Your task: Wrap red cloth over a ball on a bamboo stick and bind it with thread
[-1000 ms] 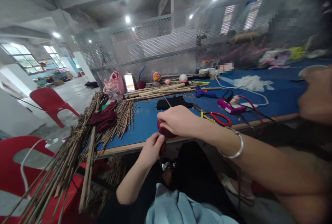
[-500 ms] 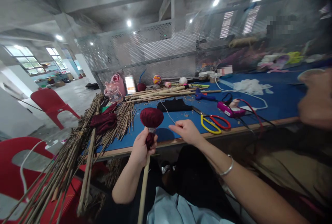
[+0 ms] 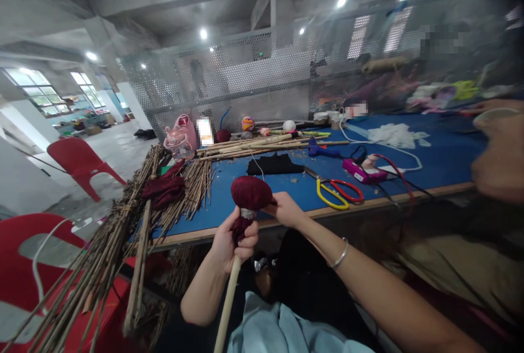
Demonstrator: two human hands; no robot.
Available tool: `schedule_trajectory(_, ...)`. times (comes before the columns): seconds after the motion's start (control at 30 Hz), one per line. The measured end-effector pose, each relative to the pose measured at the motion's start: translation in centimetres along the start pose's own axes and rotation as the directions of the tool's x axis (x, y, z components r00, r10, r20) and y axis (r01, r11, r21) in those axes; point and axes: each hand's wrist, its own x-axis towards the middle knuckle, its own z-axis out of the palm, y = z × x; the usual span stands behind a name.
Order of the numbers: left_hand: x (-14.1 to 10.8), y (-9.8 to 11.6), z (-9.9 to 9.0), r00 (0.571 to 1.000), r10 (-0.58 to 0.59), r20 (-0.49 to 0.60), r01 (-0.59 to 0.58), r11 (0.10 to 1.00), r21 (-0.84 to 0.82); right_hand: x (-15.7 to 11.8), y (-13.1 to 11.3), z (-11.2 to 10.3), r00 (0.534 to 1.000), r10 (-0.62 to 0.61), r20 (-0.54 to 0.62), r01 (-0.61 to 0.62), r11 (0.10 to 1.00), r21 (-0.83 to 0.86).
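maroon cloth head atop 1 pale stick, left hand wrapped below in a closed grip, right hand alongside, grip half-hidden, can't tell

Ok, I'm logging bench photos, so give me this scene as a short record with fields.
Left hand: closed around the maroon cloth-headed pale wooden stick, just under its padded head
Right hand: at the head's right edge; fingertips hidden, grip unclear
Blue-topped table: flat black cloth, scissors with yellow and red handles, purple socket block
Table's left end: heaped thin brown sticks, crumpled maroon cloth
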Motion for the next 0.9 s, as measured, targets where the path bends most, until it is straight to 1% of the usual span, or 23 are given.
schedule_trajectory(0.1,0.4,0.3,-0.2,0.997,0.036,-0.073,-0.033,0.998,0.045,0.1,0.0,0.1,0.997,0.041,-0.073,-0.047,0.995,-0.086)
schedule_trajectory(0.2,1.0,0.1,-0.3,0.981,0.146,-0.131,-0.131,0.984,0.118,0.4,-0.2,0.2,0.994,0.026,-0.11,-0.036,0.995,-0.091)
schedule_trajectory(0.27,1.3,-0.1,-0.3,0.97,0.206,-0.125,-0.181,0.965,0.189,0.5,-0.4,0.2,0.993,-0.01,-0.117,0.003,0.998,-0.059)
schedule_trajectory(0.33,1.5,-0.1,-0.3,0.968,0.233,-0.091,-0.204,0.946,0.253,0.4,-0.6,0.0,0.99,-0.032,-0.136,0.024,0.998,-0.06)
schedule_trajectory(0.4,1.5,0.2,-0.3,0.969,0.234,-0.076,-0.202,0.932,0.301,0.1,-1.1,-0.3,0.983,-0.039,-0.178,0.013,0.99,-0.143)
schedule_trajectory(0.5,1.5,0.7,-0.1,0.963,0.242,-0.12,-0.187,0.917,0.353,-0.4,-2.0,-0.8,0.973,-0.034,-0.23,-0.049,0.938,-0.344)
schedule_trajectory(0.57,1.6,0.8,0.0,0.939,0.284,-0.196,-0.202,0.913,0.356,-0.6,-2.7,-1.0,0.973,-0.033,-0.231,-0.076,0.891,-0.448)
schedule_trajectory(0.6,1.7,0.7,0.1,0.92,0.308,-0.242,-0.212,0.911,0.354,-0.7,-3.1,-1.0,0.973,-0.036,-0.229,-0.085,0.865,-0.495)
schedule_trajectory(0.67,1.9,0.3,0.4,0.868,0.363,-0.338,-0.23,0.898,0.374,-0.7,-3.7,-1.0,0.973,-0.034,-0.228,-0.106,0.812,-0.574)
schedule_trajectory(0.7,2.0,0.1,0.5,0.845,0.388,-0.368,-0.233,0.886,0.4,-0.7,-3.9,-1.0,0.973,-0.023,-0.228,-0.122,0.79,-0.602)
schedule_trajectory(0.73,2.0,-0.2,0.6,0.826,0.419,-0.376,-0.242,0.867,0.435,-0.6,-4.1,-1.0,0.974,-0.011,-0.226,-0.135,0.773,-0.62)
schedule_trajectory(0.8,2.0,-0.6,0.8,0.793,0.501,-0.348,-0.264,0.796,0.544,-0.5,-4.4,-1.0,0.973,0.016,-0.23,-0.164,0.751,-0.64)
schedule_trajectory(0.9,1.9,-0.8,0.6,0.737,0.625,-0.257,-0.253,0.608,0.753,-0.3,-4.5,-0.9,0.967,0.043,-0.251,-0.204,0.718,-0.665)
